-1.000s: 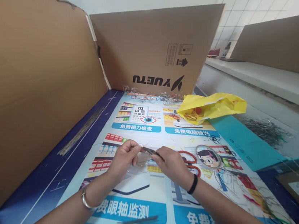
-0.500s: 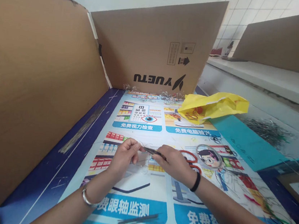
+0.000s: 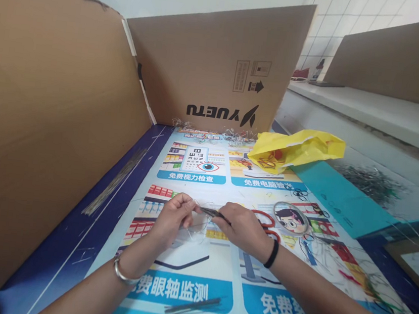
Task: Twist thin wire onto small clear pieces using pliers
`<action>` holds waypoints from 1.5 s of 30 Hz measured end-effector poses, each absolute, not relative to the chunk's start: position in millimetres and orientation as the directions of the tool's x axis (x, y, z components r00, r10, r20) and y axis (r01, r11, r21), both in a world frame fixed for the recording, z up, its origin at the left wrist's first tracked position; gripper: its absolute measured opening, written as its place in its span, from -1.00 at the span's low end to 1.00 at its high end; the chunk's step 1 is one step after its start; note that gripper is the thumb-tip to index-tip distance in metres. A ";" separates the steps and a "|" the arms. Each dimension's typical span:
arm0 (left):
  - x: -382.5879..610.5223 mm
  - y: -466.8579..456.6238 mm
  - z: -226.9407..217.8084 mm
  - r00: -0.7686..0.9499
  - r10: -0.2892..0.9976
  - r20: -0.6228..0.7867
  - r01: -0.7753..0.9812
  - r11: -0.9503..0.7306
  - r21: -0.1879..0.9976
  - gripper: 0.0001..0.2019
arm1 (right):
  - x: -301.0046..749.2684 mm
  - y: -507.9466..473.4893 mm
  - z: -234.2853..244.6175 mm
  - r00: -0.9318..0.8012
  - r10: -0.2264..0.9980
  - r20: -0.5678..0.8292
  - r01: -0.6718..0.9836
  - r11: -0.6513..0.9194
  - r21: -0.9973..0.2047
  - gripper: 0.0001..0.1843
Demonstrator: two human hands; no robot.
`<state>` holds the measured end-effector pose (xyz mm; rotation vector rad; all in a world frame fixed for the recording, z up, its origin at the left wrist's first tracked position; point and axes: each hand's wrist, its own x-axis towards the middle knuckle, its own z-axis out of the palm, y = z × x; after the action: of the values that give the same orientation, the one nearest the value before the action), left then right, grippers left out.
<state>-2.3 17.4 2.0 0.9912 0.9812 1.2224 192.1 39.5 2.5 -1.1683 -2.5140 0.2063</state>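
Observation:
My right hand (image 3: 242, 227) is closed around a pair of dark, slim-nosed pliers (image 3: 209, 211), jaws pointing left. Its tips meet the fingertips of my left hand (image 3: 175, 219), which pinches a thin wire (image 3: 193, 234); fine loops of it hang below the fingers, too faint to trace fully. Red loop handles (image 3: 265, 217), apparently of scissors, lie behind my right hand, which hides part of them. Near the front edge, several short dark wire lengths (image 3: 193, 308) rest on the printed mat (image 3: 219, 260).
Cardboard panels (image 3: 212, 71) stand at the back and left. A yellow bag (image 3: 310, 146) lies open at the back right, beside a turquoise board (image 3: 338, 198) and a heap of wire bits (image 3: 372, 184). Straight wires (image 3: 115, 181) lie along the left. Tangled scraps (image 3: 235, 137) sit by the back panel.
Both hands keep nearly the same pose, with the pliers still meeting the left fingertips. The whole view has shifted very slightly.

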 end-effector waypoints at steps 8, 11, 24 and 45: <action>-4.7 19.0 2.6 0.109 0.991 -0.074 -0.256 0.100 0.961 -0.78 | 190.7 39.0 2.4 -0.584 0.776 0.239 0.709 0.631 -0.316 -0.66; -5.9 19.2 4.3 0.135 0.987 -0.083 -0.248 0.115 0.962 -0.83 | 191.1 41.1 1.4 -0.549 0.803 0.232 0.723 0.596 -0.349 -0.65; -3.6 22.5 3.4 0.111 0.981 -0.160 -0.255 0.183 0.949 -0.77 | 193.3 43.7 -5.0 -0.420 0.870 0.258 0.756 0.492 -0.431 -0.66; -2.5 20.8 0.7 0.164 0.980 -0.116 -0.095 0.133 0.987 -0.75 | 193.4 45.4 -7.5 -0.388 0.859 0.334 0.718 0.509 -0.476 -0.61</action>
<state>-2.5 20.8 0.7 1.1122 1.0734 1.0509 193.4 45.4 -7.5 -1.2857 -2.2099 0.3425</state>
